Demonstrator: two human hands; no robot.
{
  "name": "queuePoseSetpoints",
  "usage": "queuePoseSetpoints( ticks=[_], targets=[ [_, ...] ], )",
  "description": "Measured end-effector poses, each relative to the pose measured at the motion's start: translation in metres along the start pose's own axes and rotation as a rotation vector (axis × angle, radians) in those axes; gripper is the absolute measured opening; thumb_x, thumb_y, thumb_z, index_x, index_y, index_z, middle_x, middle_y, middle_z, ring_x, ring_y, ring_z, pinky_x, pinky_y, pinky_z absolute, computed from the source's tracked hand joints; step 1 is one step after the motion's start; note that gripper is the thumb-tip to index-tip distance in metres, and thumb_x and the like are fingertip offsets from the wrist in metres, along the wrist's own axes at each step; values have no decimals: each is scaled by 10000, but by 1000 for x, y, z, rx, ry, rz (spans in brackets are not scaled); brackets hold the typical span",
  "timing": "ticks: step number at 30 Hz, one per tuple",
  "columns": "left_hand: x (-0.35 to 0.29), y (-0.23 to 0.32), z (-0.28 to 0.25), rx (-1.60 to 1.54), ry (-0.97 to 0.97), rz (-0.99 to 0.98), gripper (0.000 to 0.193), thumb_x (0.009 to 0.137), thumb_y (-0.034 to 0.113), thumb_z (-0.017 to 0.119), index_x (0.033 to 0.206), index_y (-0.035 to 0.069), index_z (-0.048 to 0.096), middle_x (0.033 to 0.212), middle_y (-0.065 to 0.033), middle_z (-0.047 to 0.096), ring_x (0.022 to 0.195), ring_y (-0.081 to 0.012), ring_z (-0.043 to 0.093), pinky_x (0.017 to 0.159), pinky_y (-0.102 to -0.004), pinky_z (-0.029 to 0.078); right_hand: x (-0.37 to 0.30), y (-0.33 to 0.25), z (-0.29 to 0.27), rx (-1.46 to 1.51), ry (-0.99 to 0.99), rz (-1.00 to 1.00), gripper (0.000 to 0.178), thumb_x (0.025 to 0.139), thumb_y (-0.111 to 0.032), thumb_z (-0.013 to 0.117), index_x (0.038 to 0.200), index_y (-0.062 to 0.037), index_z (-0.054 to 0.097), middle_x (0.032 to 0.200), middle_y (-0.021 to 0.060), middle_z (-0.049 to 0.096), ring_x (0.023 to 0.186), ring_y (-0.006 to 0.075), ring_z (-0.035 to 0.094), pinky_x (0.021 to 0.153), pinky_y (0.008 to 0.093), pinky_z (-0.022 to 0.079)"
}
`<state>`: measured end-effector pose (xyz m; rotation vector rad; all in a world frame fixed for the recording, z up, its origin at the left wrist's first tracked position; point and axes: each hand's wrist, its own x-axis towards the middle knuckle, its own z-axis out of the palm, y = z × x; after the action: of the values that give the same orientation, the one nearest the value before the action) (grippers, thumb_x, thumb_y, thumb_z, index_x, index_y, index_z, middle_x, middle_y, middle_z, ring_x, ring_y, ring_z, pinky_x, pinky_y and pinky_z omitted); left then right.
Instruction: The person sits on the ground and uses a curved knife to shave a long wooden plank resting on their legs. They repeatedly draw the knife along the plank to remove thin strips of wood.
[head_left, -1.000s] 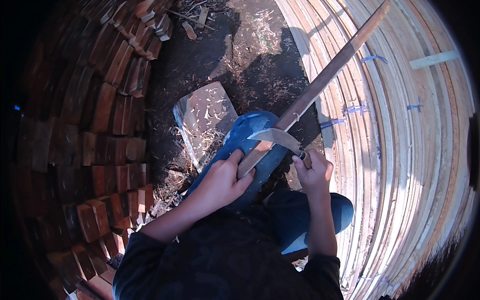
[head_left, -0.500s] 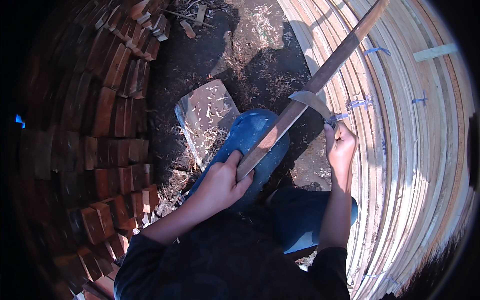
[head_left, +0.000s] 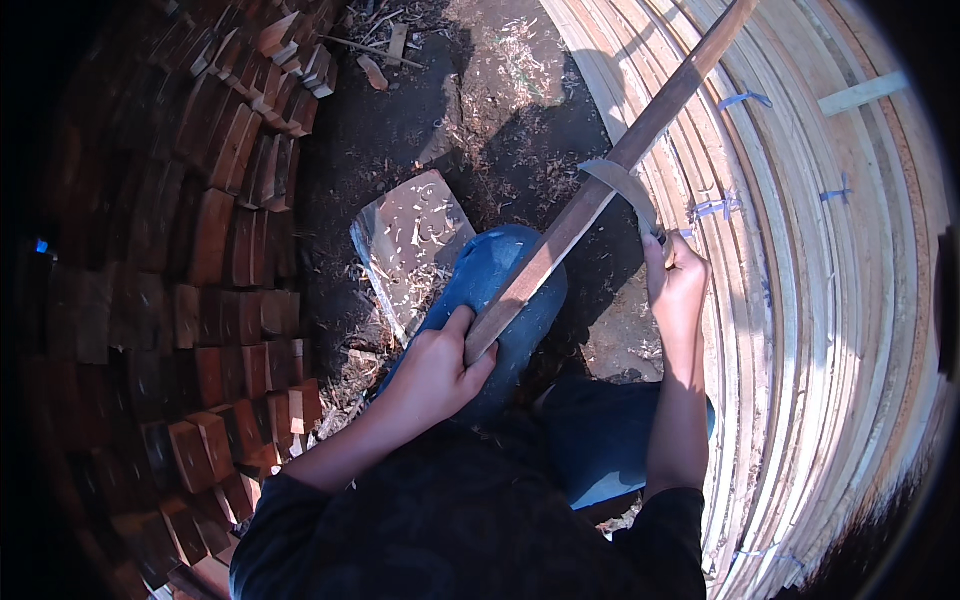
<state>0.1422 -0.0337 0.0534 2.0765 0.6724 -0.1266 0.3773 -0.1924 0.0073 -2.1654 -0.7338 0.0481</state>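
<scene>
A long brown wooden strip (head_left: 566,232) slants from my lap up toward the far right, resting across my left knee in blue trousers. My left hand (head_left: 440,362) is closed around its near end. In my right hand (head_left: 681,276) is the handle of a sickle (head_left: 628,186), whose curved grey blade lies across the upper face of the strip, beyond the knee. The fingers of that hand are wrapped round the handle and mostly cover it. The strip's far end reaches over the pale wood at the right.
Stacked reddish-brown wood blocks (head_left: 212,235) rise along the left. Long pale wooden strips (head_left: 800,300), bundled with blue ties (head_left: 745,100), fill the right side. A flat board (head_left: 415,225) strewn with shavings lies on the dark ground beyond my left knee.
My right hand has moved the sickle slightly away from me along the strip. My left hand and the strip's near end have shifted a little to the left.
</scene>
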Motion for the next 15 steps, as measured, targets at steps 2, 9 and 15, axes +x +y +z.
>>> queuePoseSetpoints(
  ticks=[2, 9, 15],
  targets=[
    [-1, -2, 0, -6, 13, 13, 253, 841, 170, 592, 910, -41, 472, 631, -269, 571, 670, -446, 598, 610, -496, 478, -14, -12, 5, -132, -21, -106, 375, 776, -226, 743, 621, -20, 471, 517, 136, 478, 442, 299, 475, 441, 344, 395],
    [0, 1, 0, -13, -2, 10, 251, 837, 169, 594, 915, -38, 476, 632, -261, 578, 659, -441, 598, 609, -493, 479, -9, 0, 26, -114, 11, -400, 439, 751, -362, 748, 616, -56, 464, 515, 107, 477, 458, 285, 512, 449, 366, 409],
    [-5, -4, 3, 41, 35, 86, 271, 822, 160, 593, 958, -47, 483, 658, -266, 586, 672, -437, 602, 624, -495, 478, 7, 20, -13, -275, 172, -62, 347, 842, -259, 679, 652, -20, 515, 515, 191, 490, 488, 389, 526, 451, 389, 405]
  ],
)
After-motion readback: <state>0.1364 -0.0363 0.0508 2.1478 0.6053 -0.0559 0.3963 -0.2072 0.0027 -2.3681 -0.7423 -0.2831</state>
